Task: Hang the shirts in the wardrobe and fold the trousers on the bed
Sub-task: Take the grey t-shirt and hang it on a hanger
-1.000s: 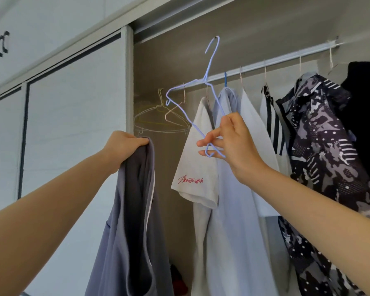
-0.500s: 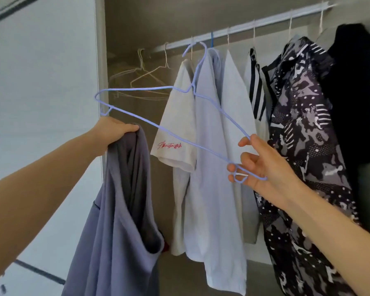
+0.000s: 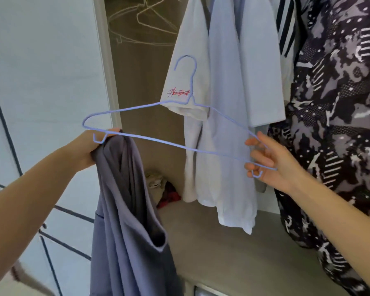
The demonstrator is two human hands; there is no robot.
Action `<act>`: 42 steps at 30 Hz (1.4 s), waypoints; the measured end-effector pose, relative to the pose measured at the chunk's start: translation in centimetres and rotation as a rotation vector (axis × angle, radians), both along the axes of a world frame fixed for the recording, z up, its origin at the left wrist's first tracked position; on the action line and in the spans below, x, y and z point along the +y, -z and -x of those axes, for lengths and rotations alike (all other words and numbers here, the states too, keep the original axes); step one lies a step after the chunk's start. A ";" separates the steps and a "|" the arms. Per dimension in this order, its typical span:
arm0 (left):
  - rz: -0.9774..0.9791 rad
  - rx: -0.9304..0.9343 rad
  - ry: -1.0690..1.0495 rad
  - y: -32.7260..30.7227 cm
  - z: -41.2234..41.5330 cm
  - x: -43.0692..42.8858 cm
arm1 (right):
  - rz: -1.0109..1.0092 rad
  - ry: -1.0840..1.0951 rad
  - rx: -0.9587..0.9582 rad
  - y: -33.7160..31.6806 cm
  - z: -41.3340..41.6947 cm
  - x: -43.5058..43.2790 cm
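Head view: looks down into the open wardrobe [image 3: 141, 86], both forearms reaching in.
Grey shirt: the grey shirt [image 3: 124, 210] hangs bunched from the left hand [image 3: 83, 150], in front of the wardrobe's left edge, not yet on anything. One of its openings gapes lower down, well below the grip.
Left fingers: curled tight round the gathered top of the shirt.
Hanger: the blue wire hanger [image 3: 186, 148] is held free in the air, hook up, slightly tilted with its right end lower.
Right fingers: the right hand [image 3: 271, 161] has its fingers [image 3: 254, 143] pinching the hanger's right shoulder end.
Long axis: the hanger runs left to right between the hands. Its left tip overlaps the left hand and the shirt top; whether it touches them I cannot tell.
Nearer hand: the left, which already holds the shirt beside that tip.
Likely step: feed the left tip into a shirt opening, which lies down and right of the tip.
Behind: a white T-shirt [image 3: 186, 60], a pale blue shirt [image 3: 226, 103] and a patterned garment [image 3: 340, 124] already hang there, and bare wire hangers [image 3: 141, 20] hang to the left.
Rail: out of frame above.
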State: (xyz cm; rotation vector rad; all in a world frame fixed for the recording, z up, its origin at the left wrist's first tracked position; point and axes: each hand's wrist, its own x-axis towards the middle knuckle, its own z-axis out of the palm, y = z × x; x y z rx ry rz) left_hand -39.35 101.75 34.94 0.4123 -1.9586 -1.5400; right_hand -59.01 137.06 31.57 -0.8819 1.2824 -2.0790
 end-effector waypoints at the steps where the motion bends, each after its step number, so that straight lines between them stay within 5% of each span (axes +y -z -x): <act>1: -0.033 0.021 0.002 0.0 -0.5 -0.1 | -0.015 -0.006 -0.004 0.3 0.2 -0.2; 19: 0.582 -0.476 -0.199 -2.0 -5.6 -0.3 | -0.140 -0.050 0.132 3.0 0.6 -2.7; 31: 0.705 -0.207 -0.181 -1.5 -3.4 3.8 | -0.059 -0.074 0.473 3.5 -5.7 -7.2; 39: 0.547 -0.120 -0.108 -1.8 -3.5 5.2 | 0.050 0.020 0.323 6.0 -6.5 -8.3; 42: 0.751 -0.178 -0.108 -1.5 -3.5 5.5 | 0.105 0.029 0.262 5.9 -6.5 -8.1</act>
